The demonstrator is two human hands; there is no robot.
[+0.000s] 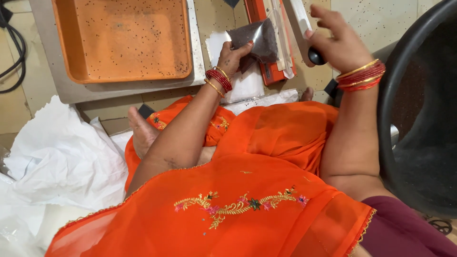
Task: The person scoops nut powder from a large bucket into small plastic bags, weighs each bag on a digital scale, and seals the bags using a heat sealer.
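Nearest the camera, orange embroidered cloth [247,190] covers the person's lap, and both forearms reach forward over it. Off to the left of the left arm, crumpled white plastic sheeting [62,157] lies on the floor [376,19]. To the right of the right arm stands a large black tub [419,119], its rim curving close past the right wrist.

The left hand [232,58], with red and gold bangles at the wrist, pinches the lower edge of a small clear plastic pouch [259,40] filled with dark seeds; thumb and fingers are pressed together on the pouch. The pouch lies just beyond this hand, its far end resting across the bed of an orange heat sealer [266,43].

The right hand [335,43], also wearing red and gold bangles, sits just right of the pouch. Its fingers curl around the black knob [315,56] at the end of the sealer's white lever arm [300,19], which is tilted up off the sealer bed.

Beneath the left hand lie flat white bags [247,83]. Farther left of the left hand, an orange tray [124,38] dotted with dark seeds sits on a grey platform [47,71], and black cables [12,47] run along the floor at the far left edge.
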